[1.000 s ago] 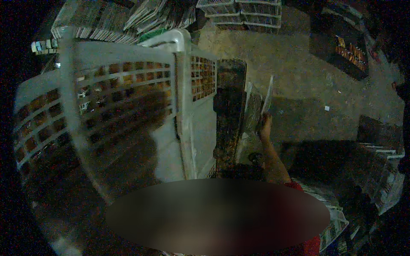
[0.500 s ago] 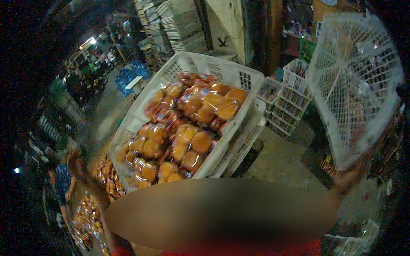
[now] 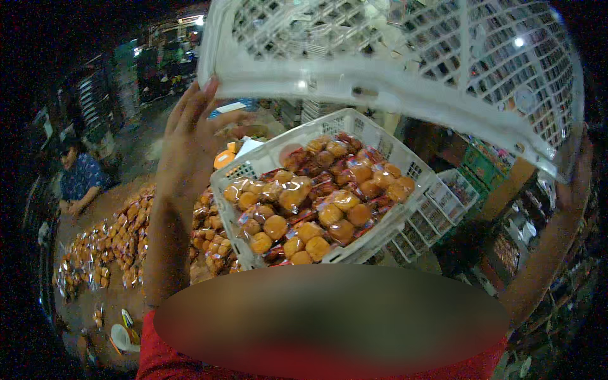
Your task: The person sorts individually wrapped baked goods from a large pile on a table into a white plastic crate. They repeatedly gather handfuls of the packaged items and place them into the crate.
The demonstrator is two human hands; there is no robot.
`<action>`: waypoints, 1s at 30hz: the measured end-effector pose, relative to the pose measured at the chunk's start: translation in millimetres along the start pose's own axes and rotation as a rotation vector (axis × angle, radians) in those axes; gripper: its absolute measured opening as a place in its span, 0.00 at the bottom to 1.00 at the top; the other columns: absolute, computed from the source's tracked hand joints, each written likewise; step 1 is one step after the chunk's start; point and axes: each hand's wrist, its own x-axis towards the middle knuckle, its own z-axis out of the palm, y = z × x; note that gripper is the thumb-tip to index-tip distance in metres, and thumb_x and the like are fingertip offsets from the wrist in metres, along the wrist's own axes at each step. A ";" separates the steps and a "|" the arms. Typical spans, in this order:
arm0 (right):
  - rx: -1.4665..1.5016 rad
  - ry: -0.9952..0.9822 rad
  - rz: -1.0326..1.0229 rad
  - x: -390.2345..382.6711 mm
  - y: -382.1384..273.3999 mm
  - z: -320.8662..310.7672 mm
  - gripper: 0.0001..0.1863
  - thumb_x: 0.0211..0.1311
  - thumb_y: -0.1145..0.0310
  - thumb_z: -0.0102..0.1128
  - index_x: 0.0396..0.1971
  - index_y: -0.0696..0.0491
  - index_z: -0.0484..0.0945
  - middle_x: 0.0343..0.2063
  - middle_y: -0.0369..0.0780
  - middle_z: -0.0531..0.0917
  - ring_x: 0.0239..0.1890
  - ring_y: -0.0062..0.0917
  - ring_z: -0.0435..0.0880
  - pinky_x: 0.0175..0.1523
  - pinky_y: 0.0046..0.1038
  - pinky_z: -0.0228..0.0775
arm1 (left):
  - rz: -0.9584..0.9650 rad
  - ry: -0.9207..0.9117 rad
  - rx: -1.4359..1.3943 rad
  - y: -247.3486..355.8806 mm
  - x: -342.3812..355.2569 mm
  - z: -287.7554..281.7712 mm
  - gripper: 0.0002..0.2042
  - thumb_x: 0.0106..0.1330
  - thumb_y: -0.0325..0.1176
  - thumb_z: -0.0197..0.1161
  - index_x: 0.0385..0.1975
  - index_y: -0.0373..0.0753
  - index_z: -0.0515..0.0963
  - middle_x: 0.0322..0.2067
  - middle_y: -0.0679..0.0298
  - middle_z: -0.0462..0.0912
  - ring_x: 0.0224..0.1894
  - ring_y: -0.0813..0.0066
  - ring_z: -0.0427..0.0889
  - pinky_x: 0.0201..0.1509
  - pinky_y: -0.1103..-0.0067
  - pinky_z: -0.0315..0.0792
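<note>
A white latticed plastic lid (image 3: pixel 405 95) is held up, tilted, across the top of the view, above the crate. My right hand (image 3: pixel 573 168) grips its lower right corner, partly in shadow. At the opposite corner, my left hand (image 3: pixel 196 130) is raised with fingers stretched and thumb apart, its fingertips against the lid's edge. Below and between my arms stands a white plastic crate (image 3: pixel 396 149). Clear packs of round brown buns (image 3: pixel 304 196) fill it. A blurred patch hides its near side.
Many more bun packs (image 3: pixel 120 244) spread over a brown surface (image 3: pixel 82 316) at left, where a person in a blue patterned shirt (image 3: pixel 85 177) sits. Stacked white crates (image 3: pixel 427 218) stand right of the full crate. A pale cup (image 3: pixel 123 339) lies at lower left.
The lid has swung from the right side to above the crate. My left hand has risen from low at the left to the lid's corner. The view has shifted.
</note>
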 end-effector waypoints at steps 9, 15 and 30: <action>-0.649 -0.772 0.034 9.3 170.6 134.6 0.18 0.73 0.55 0.56 0.49 0.56 0.74 0.37 0.39 0.79 0.42 0.33 0.77 0.54 0.36 0.69 | -0.502 0.542 0.517 -10.6 -180.8 -37.7 0.18 0.70 0.38 0.66 0.52 0.33 0.73 0.41 0.64 0.82 0.40 0.81 0.80 0.41 0.82 0.75; -1.052 -0.831 -0.157 -61.6 236.1 185.3 0.27 0.74 0.46 0.51 0.47 0.59 0.75 0.43 0.47 0.80 0.49 0.36 0.78 0.60 0.33 0.67 | -0.627 0.082 0.962 -54.1 -199.0 -55.2 0.19 0.69 0.47 0.67 0.36 0.35 0.72 0.30 0.59 0.82 0.34 0.75 0.82 0.37 0.76 0.75; -0.988 -1.003 0.357 -66.2 257.4 141.7 0.34 0.77 0.44 0.43 0.67 0.57 0.69 0.65 0.49 0.72 0.68 0.42 0.69 0.72 0.39 0.58 | -0.378 0.240 0.679 -150.1 -186.2 -85.6 0.28 0.71 0.54 0.61 0.57 0.37 0.65 0.44 0.56 0.75 0.49 0.67 0.75 0.56 0.71 0.72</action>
